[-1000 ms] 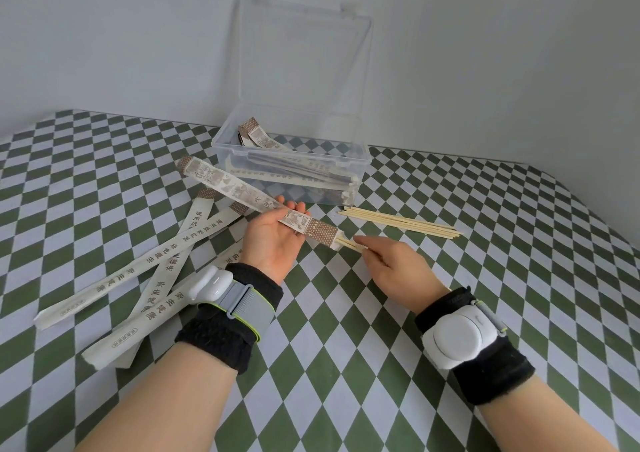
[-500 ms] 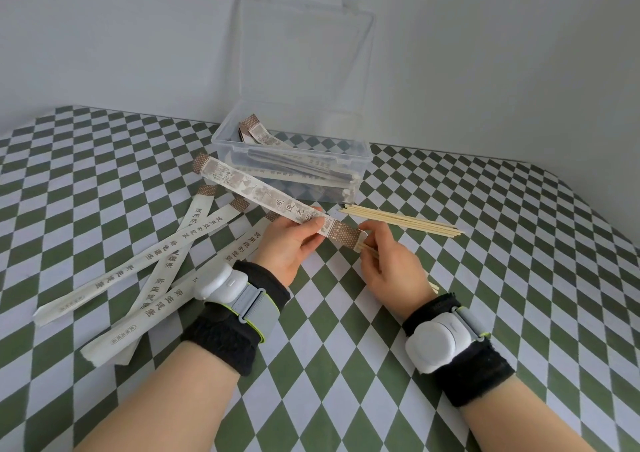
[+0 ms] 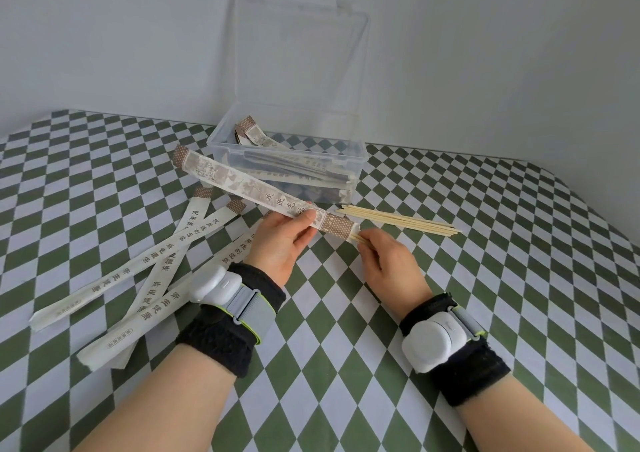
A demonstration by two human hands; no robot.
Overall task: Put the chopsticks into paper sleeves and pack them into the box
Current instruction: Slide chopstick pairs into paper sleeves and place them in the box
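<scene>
left hand pinches the sleeve angled up-left, right hand grips the chopsticks at its near-right mouth, so push runs up-left

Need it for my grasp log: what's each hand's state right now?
Left hand: holding the paper sleeve.
Right hand: pinching the chopsticks at that sleeve's mouth.

The paper sleeve at mid-frame bears the Chinese characters 欢迎光临, the last one partly covered. The loose sleeves at lower left read 使用纸制包装 and 卫生健康; their smaller print is illegible.
</scene>
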